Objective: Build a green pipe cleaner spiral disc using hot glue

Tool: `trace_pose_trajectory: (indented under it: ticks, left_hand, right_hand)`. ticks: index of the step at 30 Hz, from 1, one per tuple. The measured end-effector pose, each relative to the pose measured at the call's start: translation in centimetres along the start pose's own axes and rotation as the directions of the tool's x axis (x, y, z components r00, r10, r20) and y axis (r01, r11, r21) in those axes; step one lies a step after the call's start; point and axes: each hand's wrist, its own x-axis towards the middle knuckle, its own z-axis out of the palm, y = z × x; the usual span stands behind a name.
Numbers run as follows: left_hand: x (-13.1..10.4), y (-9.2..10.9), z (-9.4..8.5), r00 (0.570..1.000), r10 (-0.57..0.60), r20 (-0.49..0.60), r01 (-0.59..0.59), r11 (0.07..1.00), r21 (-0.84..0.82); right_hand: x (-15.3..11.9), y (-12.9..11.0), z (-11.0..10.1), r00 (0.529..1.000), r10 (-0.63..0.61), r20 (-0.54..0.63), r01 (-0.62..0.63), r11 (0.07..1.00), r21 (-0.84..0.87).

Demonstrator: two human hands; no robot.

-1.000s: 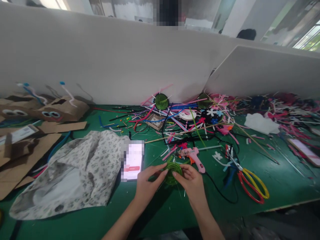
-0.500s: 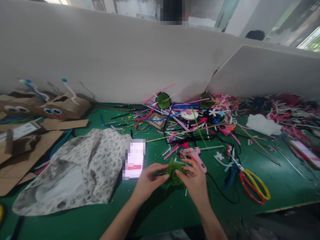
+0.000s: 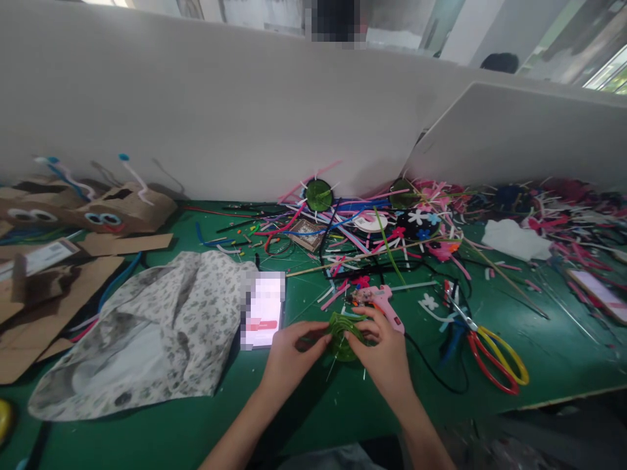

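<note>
A round green coil of pipe cleaners (image 3: 344,347) is held above the green table near its front edge. My left hand (image 3: 297,349) pinches its left side between thumb and fingers. From the right, my right hand (image 3: 383,339) grips it, with the thumb pressed on the coil's middle. Thin pale strands stick out below the coil. Just behind my right hand lies a pink glue gun (image 3: 383,301), its black cord running to the right. To the left of my left hand is a lit phone (image 3: 264,310).
Scissors (image 3: 494,356) with red and yellow handles lie at right. Patterned cloth (image 3: 171,326) and cardboard (image 3: 59,300) cover the left. Colourful pipe cleaners (image 3: 353,228) and green discs (image 3: 318,194) lie against the white partition (image 3: 210,104). A second phone (image 3: 597,294) lies far right.
The green coil has tilted slightly in my hands, and its pale strands have shifted. Both hands keep their hold on it. The view has moved a little.
</note>
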Motion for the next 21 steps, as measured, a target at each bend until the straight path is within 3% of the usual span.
trace_pose_trajectory:
  ticks: [13, 21]
  left_hand:
    - [-0.20, 0.03, 0.63, 0.981, 0.015, -0.191, -0.027, 0.998, -0.064]
    - [-0.08, -0.15, 0.73, 0.987, 0.117, -0.114, -0.122, 0.992, -0.044]
  right_hand:
    - [-0.35, -0.96, -0.24, 0.998, -0.061, 0.000, 0.061, 0.997, -0.038]
    - [-0.40, -0.84, -0.58, 0.992, -0.129, 0.016, 0.130, 0.982, -0.139]
